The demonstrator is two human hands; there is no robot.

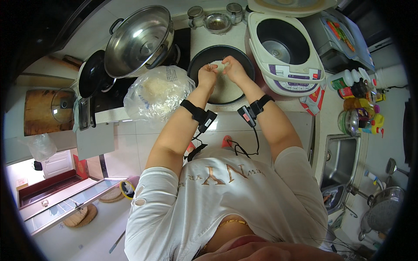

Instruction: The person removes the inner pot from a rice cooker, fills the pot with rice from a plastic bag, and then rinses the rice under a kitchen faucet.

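A dark round rice cooker inner pot point(199, 57) stands on the counter with white rice point(225, 89) in it. Both hands are over the pot: my left hand point(208, 75) at its middle left, its fingers curled, and my right hand point(234, 70) just beside it, fingers bent toward the left. Rice grains show around the fingertips; whether either hand pinches any is too small to tell. Left of the pot lies a clear plastic bag of rice point(156, 93). To the right, a rice cooker point(277, 71) has its lid up and its cavity without the pot.
A large steel pot point(138, 42) and a black wok point(93, 73) sit over the stove at left. Glass jars point(196, 16) and a glass bowl point(217, 23) stand behind the pot. Several bottles point(356, 91) line the right counter near the steel sink point(341, 160).
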